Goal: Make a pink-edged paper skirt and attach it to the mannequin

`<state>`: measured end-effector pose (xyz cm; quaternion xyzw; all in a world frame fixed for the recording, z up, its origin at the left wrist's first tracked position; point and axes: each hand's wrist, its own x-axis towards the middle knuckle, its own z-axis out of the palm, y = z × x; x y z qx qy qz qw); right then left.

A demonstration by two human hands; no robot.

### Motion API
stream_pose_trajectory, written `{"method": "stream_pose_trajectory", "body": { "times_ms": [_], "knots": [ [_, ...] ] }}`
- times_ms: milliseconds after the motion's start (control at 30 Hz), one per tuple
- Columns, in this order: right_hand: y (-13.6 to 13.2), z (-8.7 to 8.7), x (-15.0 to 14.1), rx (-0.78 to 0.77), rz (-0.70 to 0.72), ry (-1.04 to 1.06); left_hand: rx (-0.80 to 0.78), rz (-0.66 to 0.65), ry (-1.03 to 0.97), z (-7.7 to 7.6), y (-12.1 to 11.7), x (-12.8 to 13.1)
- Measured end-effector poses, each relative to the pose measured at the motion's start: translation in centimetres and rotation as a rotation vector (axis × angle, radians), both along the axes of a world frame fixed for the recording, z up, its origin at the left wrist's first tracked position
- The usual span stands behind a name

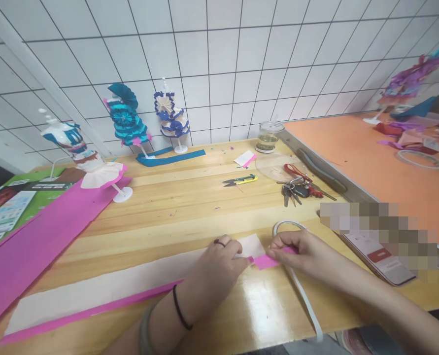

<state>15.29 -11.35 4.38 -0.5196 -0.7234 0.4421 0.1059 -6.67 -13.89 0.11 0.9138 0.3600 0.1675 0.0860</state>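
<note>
A long white crepe-paper strip [104, 291] with a pink edge lies along the front of the table. My left hand [219, 261] rests on its right end, fingers curled, with thumb and forefinger closed on the pink edging. Between thumb and fingertips, my right hand [295, 249] pinches a narrow pink paper strip [269, 262] beside the white end. Partly behind the right hand is a roll of white tape [276, 228]. Its loose tail [305, 301] runs under that hand toward the table's front edge.
Thread snips [240, 180], keys [296, 191], a glass jar [268, 137] and a phone [384, 254] lie farther back and right. Small dress forms in paper dresses [128, 116] stand along the wall. Broad pink paper [38, 246] covers the left side.
</note>
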Motion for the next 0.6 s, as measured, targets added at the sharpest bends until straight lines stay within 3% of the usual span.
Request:
{"method": "stream_pose_trajectory", "body": {
  "times_ms": [267,500,600],
  "knots": [
    [-0.4,-0.3,-0.5,0.026,0.023,-0.003,-0.071,-0.018,-0.030,0.5,-0.1,0.1],
    [-1.1,0.2,-0.5,0.062,0.062,0.012,-0.289,0.175,-0.383,2.7,-0.3,0.4],
    [-1.5,0.6,-0.8,0.061,0.083,0.047,-0.348,0.132,-0.421,2.9,-0.3,0.6]
  ]
}}
